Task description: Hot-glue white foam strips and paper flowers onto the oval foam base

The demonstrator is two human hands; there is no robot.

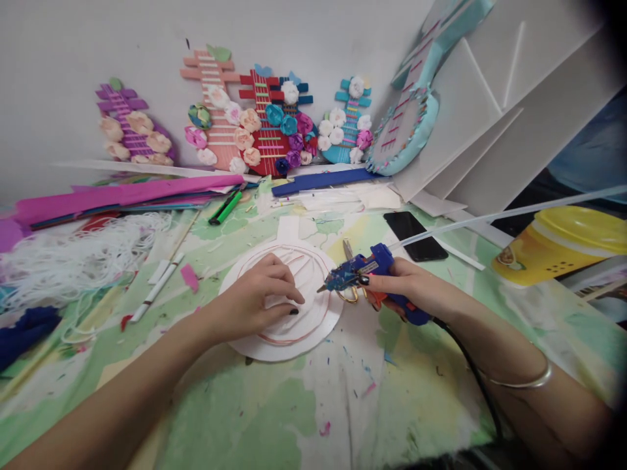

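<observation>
A blue hot glue gun (pixel 362 267) is gripped in my right hand (pixel 409 287), its nozzle pointing left over the edge of a white disc. A long clear glue stick (pixel 509 214) sticks out of the gun's back. My left hand (pixel 264 290) rests on the white disc (pixel 313 339), fingers curved and thumb a little apart, holding nothing that I can see. Thin pinkish lines form a ring on the disc, with white strips inside it. A white tab (pixel 288 228) extends from the far side. Behind the glue gun lie scissors (pixel 347 248), partly hidden.
A black phone (pixel 415 235) lies to the right, near a yellow tub (pixel 563 245). On the left are tangled white string (pixel 88 254), a white tube (pixel 157 287) and a green cutter (pixel 226 207). Flower-trimmed guitar shapes (pixel 269 124) and white boards (pixel 490 98) lean on the wall.
</observation>
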